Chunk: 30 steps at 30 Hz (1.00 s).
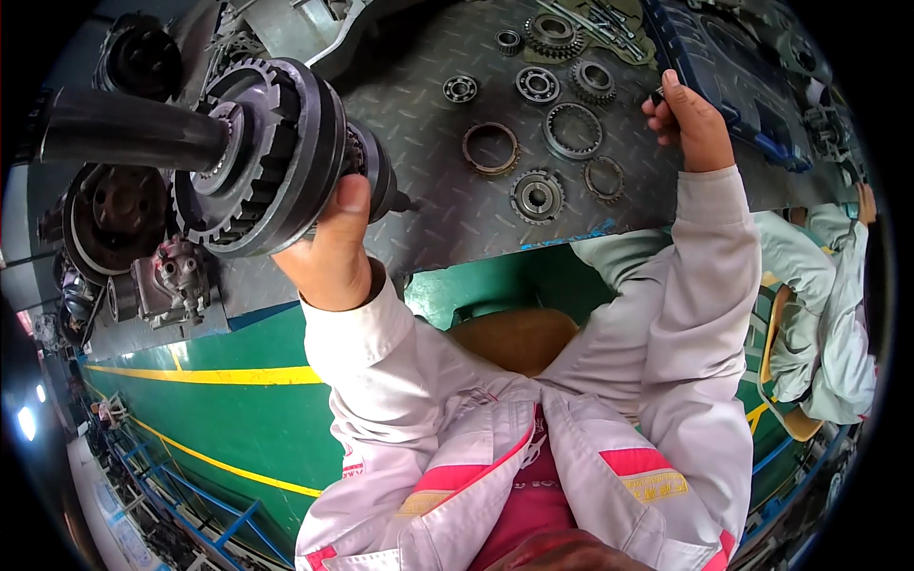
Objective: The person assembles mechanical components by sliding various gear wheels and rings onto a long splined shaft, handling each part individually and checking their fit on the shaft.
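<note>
A large gear shaft assembly point(276, 157) with a toothed ring and a long dark tube-like end is raised above the metal table at the left. My left hand point(328, 247) grips it from the near side, thumb up along its edge. Over the table's right part, my right hand point(693, 124) is closed with a small dark piece point(657, 96) at its fingertips, too small to name. Between the hands lie a brass-coloured ring point(466, 147), a toothed hub point(537, 197), a larger toothed ring point(551, 131), a thinner ring point(589, 177), ball bearings point(538, 85) and several gears point(593, 82).
A dark blue tool case point(752, 105) lies at the right, beside metal tools point(609, 29) on a cloth. Grimy castings point(174, 283) and a round dark housing point(114, 217) crowd the left. Another person point(824, 324) sits at the far right. The table's edge point(571, 236) runs before me.
</note>
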Tool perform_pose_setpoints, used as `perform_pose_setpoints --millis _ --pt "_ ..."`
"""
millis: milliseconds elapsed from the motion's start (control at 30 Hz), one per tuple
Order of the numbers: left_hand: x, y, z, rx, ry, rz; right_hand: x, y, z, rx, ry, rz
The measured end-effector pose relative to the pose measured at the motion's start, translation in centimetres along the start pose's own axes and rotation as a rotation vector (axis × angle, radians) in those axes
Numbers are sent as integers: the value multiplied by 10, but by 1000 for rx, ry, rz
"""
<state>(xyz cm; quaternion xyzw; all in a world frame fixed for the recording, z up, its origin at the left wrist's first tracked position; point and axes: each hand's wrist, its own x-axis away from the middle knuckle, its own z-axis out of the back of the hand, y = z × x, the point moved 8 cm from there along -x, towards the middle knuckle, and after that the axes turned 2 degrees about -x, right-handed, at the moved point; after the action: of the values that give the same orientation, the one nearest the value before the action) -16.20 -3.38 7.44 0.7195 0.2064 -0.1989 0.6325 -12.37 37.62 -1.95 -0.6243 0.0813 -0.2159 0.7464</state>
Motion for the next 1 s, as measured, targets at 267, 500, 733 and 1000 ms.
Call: perform_pose_setpoints --millis 267,500,733,1000 --pt "-1 -1 -2 14 -15 -9 6 -3 -11 -156 -79 13" --pt "-4 -2 -2 45 -46 8 4 -2 -12 -300 -102 -35" --pt "-5 -1 -2 36 -30 14 1 -1 -1 -300 -59 28" --pt "-2 0 -3 88 -11 82 -3 1 2 -381 -75 5"
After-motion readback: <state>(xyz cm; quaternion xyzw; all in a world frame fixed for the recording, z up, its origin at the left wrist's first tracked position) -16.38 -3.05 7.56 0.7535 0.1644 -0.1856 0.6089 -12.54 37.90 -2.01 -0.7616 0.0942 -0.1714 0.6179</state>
